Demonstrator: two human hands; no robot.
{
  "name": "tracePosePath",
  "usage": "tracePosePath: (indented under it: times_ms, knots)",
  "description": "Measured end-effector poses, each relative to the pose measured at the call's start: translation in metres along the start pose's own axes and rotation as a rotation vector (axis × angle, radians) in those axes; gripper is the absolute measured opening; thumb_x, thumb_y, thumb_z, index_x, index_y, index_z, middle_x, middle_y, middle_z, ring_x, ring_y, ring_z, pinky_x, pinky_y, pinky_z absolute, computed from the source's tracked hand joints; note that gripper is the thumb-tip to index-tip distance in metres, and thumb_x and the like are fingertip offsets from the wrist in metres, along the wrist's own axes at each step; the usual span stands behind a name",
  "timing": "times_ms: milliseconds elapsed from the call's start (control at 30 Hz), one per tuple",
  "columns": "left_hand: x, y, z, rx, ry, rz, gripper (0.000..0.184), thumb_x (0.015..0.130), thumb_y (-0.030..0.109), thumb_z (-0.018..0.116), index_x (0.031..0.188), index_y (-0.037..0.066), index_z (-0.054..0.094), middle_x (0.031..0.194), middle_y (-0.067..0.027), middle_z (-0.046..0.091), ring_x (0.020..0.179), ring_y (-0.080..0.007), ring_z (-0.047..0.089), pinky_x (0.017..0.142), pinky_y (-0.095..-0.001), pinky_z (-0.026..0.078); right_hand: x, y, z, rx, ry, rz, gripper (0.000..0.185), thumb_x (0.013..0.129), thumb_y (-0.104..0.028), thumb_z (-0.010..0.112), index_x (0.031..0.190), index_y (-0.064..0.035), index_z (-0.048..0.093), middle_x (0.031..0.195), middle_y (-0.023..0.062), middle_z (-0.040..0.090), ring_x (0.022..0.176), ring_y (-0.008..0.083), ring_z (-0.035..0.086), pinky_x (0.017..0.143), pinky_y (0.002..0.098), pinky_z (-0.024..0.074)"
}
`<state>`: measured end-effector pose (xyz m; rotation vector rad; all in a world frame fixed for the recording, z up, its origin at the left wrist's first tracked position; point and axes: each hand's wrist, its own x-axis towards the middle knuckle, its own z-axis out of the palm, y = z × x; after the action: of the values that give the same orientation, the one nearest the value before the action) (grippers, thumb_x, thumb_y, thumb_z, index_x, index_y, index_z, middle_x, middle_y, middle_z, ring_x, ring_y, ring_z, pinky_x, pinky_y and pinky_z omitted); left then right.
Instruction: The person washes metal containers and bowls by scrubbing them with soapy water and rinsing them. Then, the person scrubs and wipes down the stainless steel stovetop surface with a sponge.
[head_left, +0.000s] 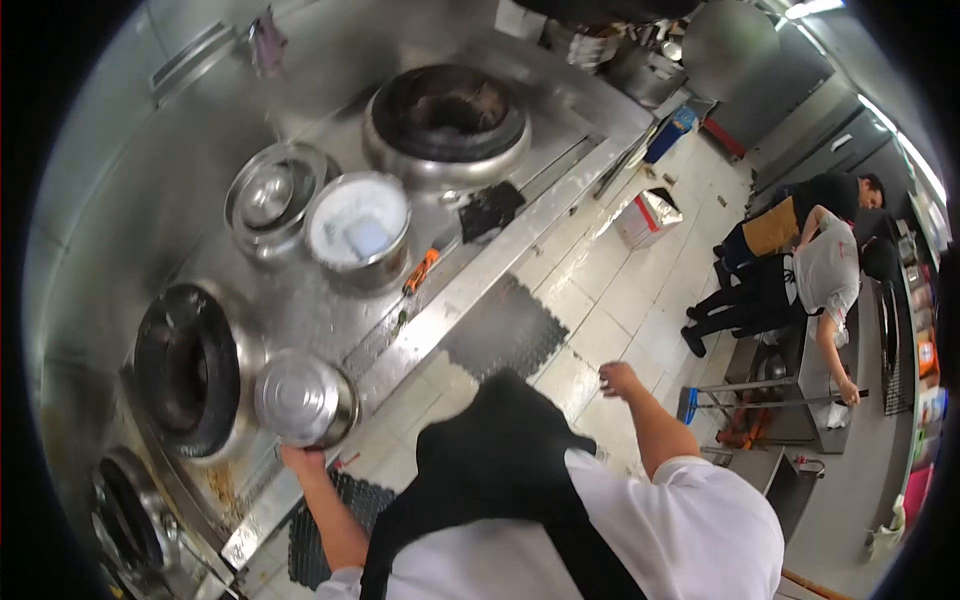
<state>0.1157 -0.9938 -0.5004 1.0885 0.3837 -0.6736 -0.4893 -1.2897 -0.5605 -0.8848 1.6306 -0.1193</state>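
My left hand (303, 458) is at the near lower side of a round steel pot (343, 412), closed against it; its fingertips are mostly hidden. A flat metal lid (297, 396) covers this pot, which stands at the counter's front edge beside a wok burner. My right hand (619, 380) hangs over the tiled floor, fingers loosely bent and apart, with nothing visible in it. Farther along the counter, a larger steel pot (378, 262) contains white foamy-looking contents and a pale block-like item. Behind it lie nested metal bowls (270, 196).
Black-ringed wok burners (187, 370) (447, 113) line the steel counter (300, 300). An orange-handled tool (421, 272) and a black cloth-like piece (491, 211) lie near its edge. Dark mats (510, 330) and a red-white box (648, 218) sit on the floor. Two people (828, 262) stand at right.
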Motion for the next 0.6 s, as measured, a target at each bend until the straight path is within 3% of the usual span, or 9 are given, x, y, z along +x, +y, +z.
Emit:
tracePosePath:
  times_ms: [67, 133, 333, 500, 600]
  knots:
    - [0.003, -0.012, 0.003, -0.057, -0.002, 0.068, 0.030, 0.088, 0.021, 0.049, 0.112, 0.005, 0.055, 0.109, -0.0074, 0.059, 0.092, -0.0228, 0.060, 0.072, -0.0362, 0.052, 0.000, -0.003, -0.001, -0.134, -0.042, -0.019, 0.025, 0.088, -0.018, 0.049, 0.110, -0.0086, 0.057, 0.097, 0.0103, 0.061, 0.072, 0.0278, 0.062, 0.061, 0.0450, 0.0528]
    - [0.042, -0.024, -0.021, 0.136, 0.009, 0.023, 0.035, 0.089, 0.022, 0.048, 0.117, 0.003, 0.053, 0.117, -0.0094, 0.056, 0.103, -0.0252, 0.057, 0.089, -0.0393, 0.048, 0.004, -0.005, -0.004, -0.245, -0.055, -0.082, 0.027, 0.087, -0.019, 0.052, 0.111, -0.0080, 0.057, 0.095, 0.0096, 0.061, 0.072, 0.0273, 0.062, 0.061, 0.0439, 0.0530]
    - [0.018, -0.052, 0.077, 0.130, 0.067, 0.005, 0.035, 0.093, 0.027, 0.043, 0.117, 0.004, 0.053, 0.116, -0.0089, 0.057, 0.102, -0.0246, 0.057, 0.086, -0.0391, 0.049, 0.027, -0.006, -0.040, -0.156, -0.061, -0.025, 0.027, 0.085, -0.019, 0.055, 0.109, -0.0064, 0.058, 0.092, 0.0096, 0.062, 0.069, 0.0258, 0.062, 0.058, 0.0405, 0.0527]
    - [-0.004, -0.072, 0.156, 0.182, -0.176, -0.039, 0.039, 0.095, 0.029, 0.035, 0.119, 0.004, 0.052, 0.118, -0.0088, 0.057, 0.106, -0.0241, 0.056, 0.091, -0.0381, 0.046, 0.050, 0.002, -0.086, -0.051, -0.044, 0.063, 0.027, 0.084, -0.019, 0.057, 0.106, -0.0051, 0.058, 0.089, 0.0097, 0.062, 0.066, 0.0245, 0.062, 0.055, 0.0376, 0.0524]
    - [-0.006, -0.094, 0.196, 0.211, -0.075, -0.046, 0.038, 0.095, 0.028, 0.035, 0.121, 0.004, 0.051, 0.120, -0.0102, 0.056, 0.108, -0.0247, 0.055, 0.092, -0.0383, 0.045, 0.059, 0.001, -0.113, 0.000, -0.020, 0.081, 0.027, 0.083, -0.020, 0.058, 0.105, -0.0043, 0.059, 0.087, 0.0097, 0.062, 0.065, 0.0238, 0.062, 0.054, 0.0359, 0.0522]
